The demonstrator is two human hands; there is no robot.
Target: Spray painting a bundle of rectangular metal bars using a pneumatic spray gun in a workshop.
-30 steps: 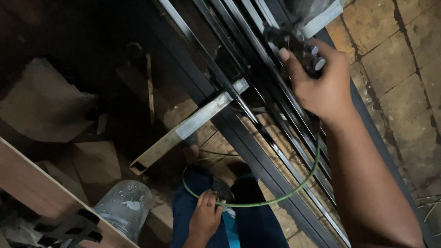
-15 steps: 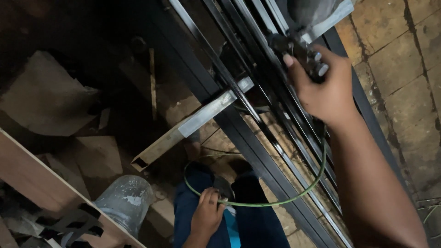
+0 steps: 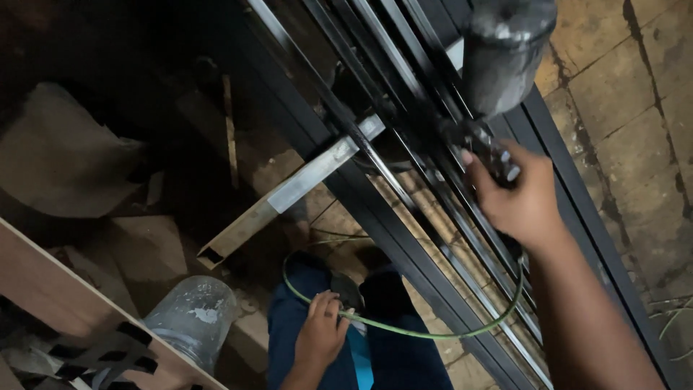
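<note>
The right hand (image 3: 523, 206) was closed around the grip of a spray gun (image 3: 498, 94), whose grey, paint-stained cup stood above the fingers. The gun was held just over the black metal frame (image 3: 404, 217), a set of long bars that ran across the view. A green hose (image 3: 433, 334) hung from under the right hand, passed below the frame and curved to the left hand (image 3: 321, 336). The left hand was low beside the frame, over the blue trousers (image 3: 397, 357), and its fingers were loosely curled on the hose. Left of the frame lay a square metal tube (image 3: 289, 198) and a clear plastic jar (image 3: 191, 318)
</note>
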